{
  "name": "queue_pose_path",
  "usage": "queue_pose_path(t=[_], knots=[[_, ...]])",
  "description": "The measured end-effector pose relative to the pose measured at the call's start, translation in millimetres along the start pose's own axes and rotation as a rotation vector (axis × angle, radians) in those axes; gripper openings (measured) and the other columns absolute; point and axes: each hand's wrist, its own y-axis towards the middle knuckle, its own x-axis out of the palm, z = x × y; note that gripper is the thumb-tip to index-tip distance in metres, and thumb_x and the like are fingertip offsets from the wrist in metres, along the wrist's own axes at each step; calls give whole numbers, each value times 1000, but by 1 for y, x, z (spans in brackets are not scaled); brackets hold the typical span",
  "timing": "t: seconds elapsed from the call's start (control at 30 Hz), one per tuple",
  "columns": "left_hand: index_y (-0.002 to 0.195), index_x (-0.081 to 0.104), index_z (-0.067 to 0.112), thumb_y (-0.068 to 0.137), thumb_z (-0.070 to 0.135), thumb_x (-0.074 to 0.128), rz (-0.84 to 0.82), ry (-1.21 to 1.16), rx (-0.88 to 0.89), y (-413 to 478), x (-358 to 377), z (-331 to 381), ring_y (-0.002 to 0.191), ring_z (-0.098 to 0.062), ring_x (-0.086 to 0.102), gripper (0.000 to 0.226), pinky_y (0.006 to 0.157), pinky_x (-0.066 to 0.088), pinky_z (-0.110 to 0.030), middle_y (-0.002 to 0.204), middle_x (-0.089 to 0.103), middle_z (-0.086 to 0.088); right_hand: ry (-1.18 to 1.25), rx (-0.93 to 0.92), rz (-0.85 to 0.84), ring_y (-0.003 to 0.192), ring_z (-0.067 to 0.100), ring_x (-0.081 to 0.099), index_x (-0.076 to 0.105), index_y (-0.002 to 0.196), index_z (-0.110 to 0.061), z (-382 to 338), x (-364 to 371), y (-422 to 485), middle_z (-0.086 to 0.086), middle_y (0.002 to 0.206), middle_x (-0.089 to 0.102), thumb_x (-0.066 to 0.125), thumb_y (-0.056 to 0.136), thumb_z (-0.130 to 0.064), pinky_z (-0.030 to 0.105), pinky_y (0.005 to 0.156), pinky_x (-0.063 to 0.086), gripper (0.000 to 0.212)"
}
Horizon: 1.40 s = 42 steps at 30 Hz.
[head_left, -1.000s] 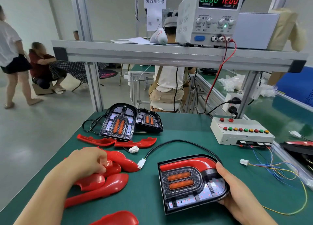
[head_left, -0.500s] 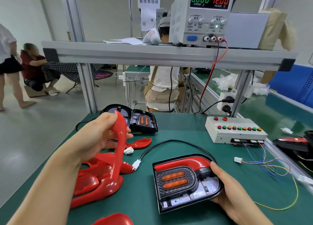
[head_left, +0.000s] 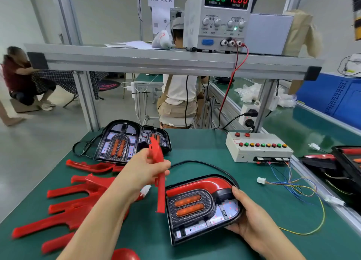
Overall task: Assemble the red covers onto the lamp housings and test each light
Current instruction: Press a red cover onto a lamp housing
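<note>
Bench top (head_left: 205, 142): green mat, level.
Left front: red covers (head_left: 78, 201), loose, overlapping in a pile.
Left rear: rear lamp housings (head_left: 117, 142), two, side by side and touching, faces up.
Centre front: front lamp housing (head_left: 195, 207), one red strip fitted along its upper edge; black cable (head_left: 203, 164) arcing behind.
Right rear: test box (head_left: 257, 148), row of coloured buttons on top.
Right: white connector (head_left: 261, 180) on coloured wires (head_left: 293, 183), near the test box.
Upper shelf (head_left: 136, 64): power supply (head_left: 218, 19) and papers (head_left: 132, 44).
</note>
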Motion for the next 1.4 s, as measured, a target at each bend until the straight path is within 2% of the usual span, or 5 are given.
queue_pose_path(t=[0.4,0.63,0.93,1.1,1.4], knots=[[114,45,32,92,17,59,-117,404,243,-19,52,-25,61,3,62,30,55,50,-15,90,62,3,8,43,19,91,30,72,63,118,-7,2,0,1,17,107,73,42,96,-49,39,64,60,52],[146,32,32,89,33,61,-153,779,473,-37,72,-37,118,-10,49,64,96,33,-17,132,54,7,21,47,-2,98,35,70,65,117,-7,2,0,-3,19,111,71,41,89,-56,43,72,60,62],[123,57,31,94,46,48,39,925,620,-62,92,-51,115,-3,48,33,94,33,-14,122,55,17,-32,47,53,84,31,72,64,115,-4,0,3,-6,22,104,72,36,95,-57,43,73,59,64],[65,73,26,46,32,95,160,963,745,-69,102,-57,55,-9,59,30,49,45,-19,61,59,12,-36,50,59,88,30,72,62,118,-5,1,2,-5,21,106,72,34,96,-57,43,73,59,63],[73,77,22,43,28,97,296,924,820,-67,107,-74,61,-9,56,37,67,39,-23,65,61,10,-60,40,70,91,30,72,64,114,-6,3,0,-2,21,105,72,33,96,-59,47,79,58,65]])
